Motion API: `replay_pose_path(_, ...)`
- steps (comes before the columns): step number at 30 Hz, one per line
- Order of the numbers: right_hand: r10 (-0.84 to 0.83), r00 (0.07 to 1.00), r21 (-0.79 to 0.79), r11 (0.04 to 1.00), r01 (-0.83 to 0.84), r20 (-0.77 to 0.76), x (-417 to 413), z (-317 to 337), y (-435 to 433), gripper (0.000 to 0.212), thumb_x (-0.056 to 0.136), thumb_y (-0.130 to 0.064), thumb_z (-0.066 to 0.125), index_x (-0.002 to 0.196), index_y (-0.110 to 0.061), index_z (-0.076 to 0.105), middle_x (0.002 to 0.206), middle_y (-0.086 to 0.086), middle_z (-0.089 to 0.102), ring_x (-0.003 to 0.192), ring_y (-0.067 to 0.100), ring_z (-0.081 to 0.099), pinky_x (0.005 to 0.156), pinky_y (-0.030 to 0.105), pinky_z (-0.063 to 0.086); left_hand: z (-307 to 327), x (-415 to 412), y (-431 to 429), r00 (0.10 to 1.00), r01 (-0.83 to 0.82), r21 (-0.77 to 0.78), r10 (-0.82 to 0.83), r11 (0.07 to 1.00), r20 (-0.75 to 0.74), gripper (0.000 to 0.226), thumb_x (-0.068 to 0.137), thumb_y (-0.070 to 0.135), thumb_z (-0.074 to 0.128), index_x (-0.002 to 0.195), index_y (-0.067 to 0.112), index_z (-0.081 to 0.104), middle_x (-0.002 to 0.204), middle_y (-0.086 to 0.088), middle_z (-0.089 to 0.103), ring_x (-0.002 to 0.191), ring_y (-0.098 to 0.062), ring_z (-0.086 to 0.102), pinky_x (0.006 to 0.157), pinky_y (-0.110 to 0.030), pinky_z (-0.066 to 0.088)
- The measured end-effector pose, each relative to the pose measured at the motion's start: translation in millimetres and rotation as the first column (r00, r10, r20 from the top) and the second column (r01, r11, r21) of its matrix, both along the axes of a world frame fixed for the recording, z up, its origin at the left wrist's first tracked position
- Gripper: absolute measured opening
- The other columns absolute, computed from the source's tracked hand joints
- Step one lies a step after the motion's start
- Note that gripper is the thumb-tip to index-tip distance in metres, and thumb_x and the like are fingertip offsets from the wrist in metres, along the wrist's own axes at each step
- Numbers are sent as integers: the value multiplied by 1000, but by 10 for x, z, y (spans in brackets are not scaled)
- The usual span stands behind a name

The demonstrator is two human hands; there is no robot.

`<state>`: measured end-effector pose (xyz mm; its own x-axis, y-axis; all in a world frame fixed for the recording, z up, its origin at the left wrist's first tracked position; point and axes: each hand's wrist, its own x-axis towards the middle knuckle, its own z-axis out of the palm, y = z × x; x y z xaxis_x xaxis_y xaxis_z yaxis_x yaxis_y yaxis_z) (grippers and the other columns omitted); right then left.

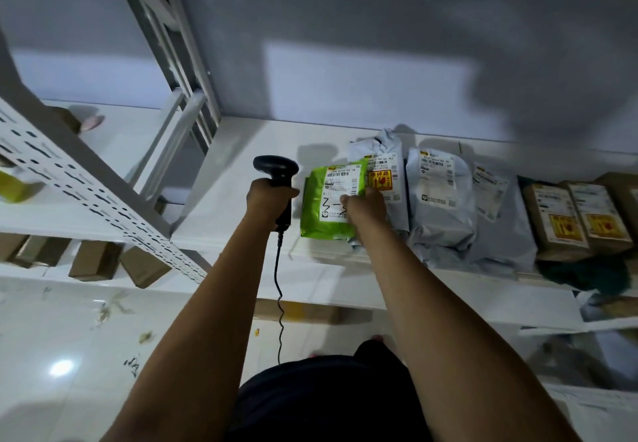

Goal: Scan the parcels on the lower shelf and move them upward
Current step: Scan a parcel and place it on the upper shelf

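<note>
Both arms reach forward to a white shelf (248, 151). The left hand (267, 200) is wrapped fully around the grip of a black barcode scanner (276, 169), whose head points up and toward the wall; its black cable (279, 289) hangs down from the base of the grip toward the person's body. The right hand (366, 205) lies on a green parcel (316, 207), fingers pressed over the lower right part of its white shipping label (340, 189); whether the fingers curl round the parcel's edge cannot be told. The green parcel lies flat on the shelf, at the left end of a row, just right of the scanner. Touching its right side and partly under it is a grey poly mailer (383, 151) bearing a yellow and red fragile sticker. Further right lie 2 more grey mailers (440, 214), overlapping each other, then brown cardboard boxes (556, 224) with yellow stickers. On a lower level at the left, several plain cardboard boxes (95, 260) stand beside a perforated white upright (86, 186).
</note>
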<state>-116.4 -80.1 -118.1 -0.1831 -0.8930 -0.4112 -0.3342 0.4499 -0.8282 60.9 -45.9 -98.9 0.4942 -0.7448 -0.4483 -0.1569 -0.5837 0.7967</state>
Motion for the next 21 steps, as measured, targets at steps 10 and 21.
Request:
replay_pose_path(10, -62, 995, -16, 998, 61, -79, 45, 147, -135, 49, 86, -16, 69, 134, -10, 62, 132, 14, 65, 119, 34, 64, 88, 31, 55, -403, 13, -125, 967, 56, 83, -75, 995, 244, 47, 83, 45, 79, 115, 12, 67, 111, -8, 72, 108, -29, 67, 79, -33, 50)
replay_pose_path(21, -67, 973, -149, 984, 102, 220, -159, 510, -178, 18, 87, -3, 70, 102, -13, 71, 108, 11, 76, 83, 22, 71, 71, 35, 59, -32, -29, -272, 950, 11, -128, 29, 992, 311, 48, 97, 53, 56, 101, 8, 73, 100, -12, 71, 99, -33, 67, 83, -34, 49)
